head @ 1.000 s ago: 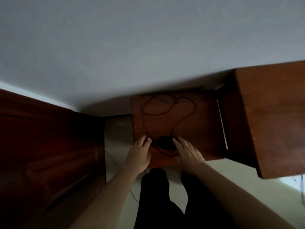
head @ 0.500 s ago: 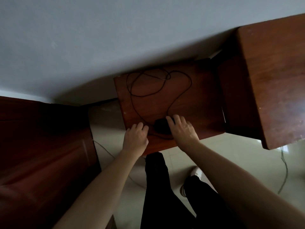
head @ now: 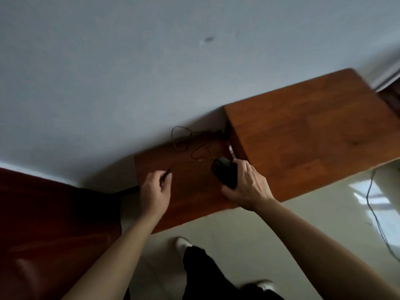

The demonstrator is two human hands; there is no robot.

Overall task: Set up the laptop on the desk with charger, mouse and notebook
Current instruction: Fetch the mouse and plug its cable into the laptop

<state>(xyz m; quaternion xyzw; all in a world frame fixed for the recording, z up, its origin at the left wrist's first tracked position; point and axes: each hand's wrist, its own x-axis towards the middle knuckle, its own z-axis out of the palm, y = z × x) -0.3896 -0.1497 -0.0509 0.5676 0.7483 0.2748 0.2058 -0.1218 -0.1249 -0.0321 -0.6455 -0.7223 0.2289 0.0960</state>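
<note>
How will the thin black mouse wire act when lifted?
Probably floppy: the thin black wire lies in loose loops on the low wooden table. It looks light: the left hand pinches its end. Loops may trail the black mouse gripped by the right hand.

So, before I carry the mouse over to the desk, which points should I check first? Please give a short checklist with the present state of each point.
1. Mouse gripped: ok. The right hand holds the black mouse, fingers curled round it.
2. Cable end in hand: ok. The left hand pinches the cable near its end.
3. Cable gathered: not ok. It lies in loose loops on the low table, close to the wall.
4. Mouse lifted off the low table: cannot tell.
5. Laptop waiting on the desk: cannot tell. None is in view, and the desk's far end is cut off.
</note>
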